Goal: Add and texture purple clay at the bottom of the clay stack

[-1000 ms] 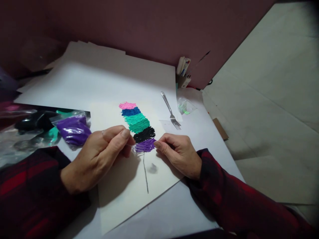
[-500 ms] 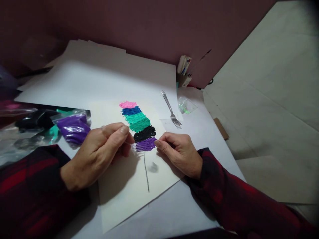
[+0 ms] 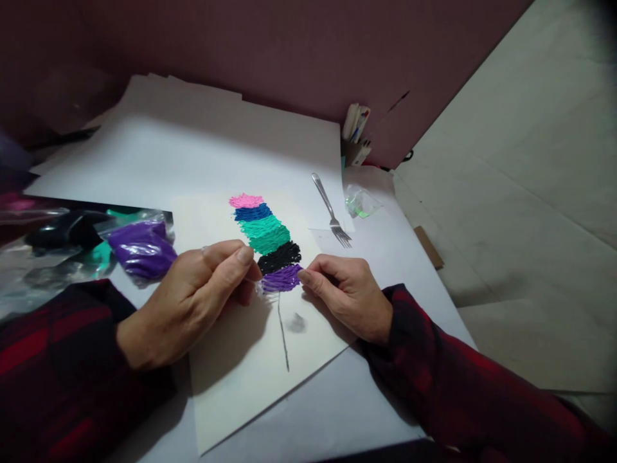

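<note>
Fingers (image 3: 241,257) of both hands pinch at the purple band (image 3: 281,279), lowest of five coloured bands; the pencilled stem (image 3: 283,334) below remains bare.

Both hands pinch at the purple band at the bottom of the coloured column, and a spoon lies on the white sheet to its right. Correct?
Not quite. The head view shows a fork, not a spoon, on the white sheet. The rest holds: the left hand and right hand pinch at the purple band, the lowest of the coloured column.

dim room | light pools mid-table | soft shadows | corners vignetted, edges warped
</note>
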`<action>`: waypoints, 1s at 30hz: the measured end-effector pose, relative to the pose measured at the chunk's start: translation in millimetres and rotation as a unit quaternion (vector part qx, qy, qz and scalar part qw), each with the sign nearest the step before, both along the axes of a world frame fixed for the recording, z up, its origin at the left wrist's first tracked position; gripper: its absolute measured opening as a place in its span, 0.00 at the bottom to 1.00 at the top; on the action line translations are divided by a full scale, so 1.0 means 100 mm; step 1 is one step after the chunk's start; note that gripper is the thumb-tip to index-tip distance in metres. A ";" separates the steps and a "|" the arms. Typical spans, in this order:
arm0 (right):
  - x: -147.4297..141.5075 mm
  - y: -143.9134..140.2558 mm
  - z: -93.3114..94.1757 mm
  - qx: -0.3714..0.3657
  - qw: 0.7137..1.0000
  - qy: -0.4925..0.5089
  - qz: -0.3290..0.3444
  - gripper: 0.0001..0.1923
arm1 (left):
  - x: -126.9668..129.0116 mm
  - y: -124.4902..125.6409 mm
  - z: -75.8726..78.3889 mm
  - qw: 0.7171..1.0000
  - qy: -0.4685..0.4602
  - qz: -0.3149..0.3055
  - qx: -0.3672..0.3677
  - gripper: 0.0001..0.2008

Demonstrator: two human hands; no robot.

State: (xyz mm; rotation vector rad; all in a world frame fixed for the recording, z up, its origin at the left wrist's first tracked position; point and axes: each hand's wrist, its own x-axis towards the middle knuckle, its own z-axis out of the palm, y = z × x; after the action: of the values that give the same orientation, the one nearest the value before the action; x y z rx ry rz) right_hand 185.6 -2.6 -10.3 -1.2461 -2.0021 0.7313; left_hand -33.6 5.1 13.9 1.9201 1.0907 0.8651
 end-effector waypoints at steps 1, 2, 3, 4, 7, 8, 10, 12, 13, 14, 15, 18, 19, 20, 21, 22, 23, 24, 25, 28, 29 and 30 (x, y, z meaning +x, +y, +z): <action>0.00 0.00 0.00 0.005 1.000 -0.004 0.003 0.14 | 0.00 0.00 0.00 1.000 0.001 0.000 0.002 0.20; 0.00 0.00 0.00 0.012 1.000 -0.008 0.009 0.14 | 0.01 0.00 0.00 1.000 0.002 0.000 0.004 0.20; 0.00 -0.01 0.01 0.021 1.000 -0.013 0.018 0.13 | 0.01 0.01 0.00 1.000 0.004 -0.002 0.010 0.19; 0.00 -0.01 0.01 0.032 0.999 -0.018 0.029 0.12 | 0.01 0.01 0.00 1.000 0.008 -0.002 0.020 0.19; 0.01 -0.02 0.02 0.065 0.995 -0.023 0.069 0.09 | 0.01 0.02 -0.01 0.998 0.031 -0.013 0.050 0.17; 0.01 -0.02 0.02 0.076 0.993 -0.027 0.084 0.08 | 0.01 0.03 -0.02 0.998 0.037 -0.020 0.051 0.16; 0.03 -0.03 0.02 0.097 0.988 -0.039 0.112 0.08 | 0.01 0.04 -0.02 0.998 0.039 -0.034 0.043 0.14; 0.04 -0.03 0.01 0.120 0.981 -0.059 0.141 0.09 | 0.01 0.04 -0.02 0.998 0.035 -0.043 0.040 0.12; 0.04 -0.03 0.01 0.129 0.977 -0.069 0.154 0.10 | 0.02 0.04 -0.02 0.997 0.033 -0.050 0.045 0.12; 0.05 -0.03 0.01 0.136 0.974 -0.079 0.164 0.10 | 0.02 0.04 -0.02 0.996 0.032 -0.058 0.055 0.12; 0.05 -0.03 0.00 0.140 0.971 -0.088 0.171 0.10 | 0.03 0.04 -0.01 0.995 0.033 -0.068 0.068 0.13; 0.06 -0.02 -0.01 0.146 0.967 -0.108 0.177 0.11 | 0.03 0.05 -0.02 0.990 0.034 -0.088 0.109 0.15; 0.06 -0.02 -0.01 0.145 0.967 -0.113 0.176 0.11 | 0.03 0.05 -0.03 0.988 0.036 -0.090 0.119 0.16; 0.06 -0.02 -0.01 0.145 0.967 -0.115 0.176 0.11 | 0.02 0.05 -0.04 0.987 0.040 -0.090 0.125 0.16; 0.06 -0.02 -0.01 0.145 0.967 -0.116 0.176 0.11 | 0.02 0.05 -0.05 0.986 0.044 -0.092 0.129 0.16; 0.06 -0.02 -0.01 0.145 0.967 -0.116 0.176 0.11 | 0.02 0.06 -0.06 0.986 0.047 -0.093 0.132 0.15; 0.06 -0.02 -0.02 0.145 0.967 -0.116 0.176 0.11 | 0.01 0.06 -0.07 0.985 0.052 -0.095 0.132 0.15; 0.06 -0.02 -0.02 0.145 0.967 -0.116 0.176 0.11 | 0.00 0.06 -0.08 0.985 0.057 -0.097 0.130 0.15; 0.06 -0.02 -0.02 0.145 0.967 -0.116 0.176 0.11 | 0.00 0.07 -0.08 0.985 0.061 -0.098 0.128 0.15; 0.06 -0.02 -0.02 0.139 0.968 -0.117 0.175 0.11 | -0.02 0.08 -0.08 0.986 0.074 -0.100 0.114 0.16; 0.06 -0.02 -0.02 0.135 0.968 -0.118 0.175 0.11 | -0.03 0.08 -0.08 0.986 0.081 -0.101 0.108 0.16; 0.06 -0.02 -0.01 0.132 0.968 -0.120 0.176 0.11 | -0.04 0.09 -0.08 0.986 0.088 -0.099 0.103 0.17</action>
State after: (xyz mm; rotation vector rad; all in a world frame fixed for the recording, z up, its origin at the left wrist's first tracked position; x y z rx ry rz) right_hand 191.6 -4.8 -11.7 -0.8662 -2.4642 0.4667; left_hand -37.4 13.8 5.6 2.2700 0.9183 0.7297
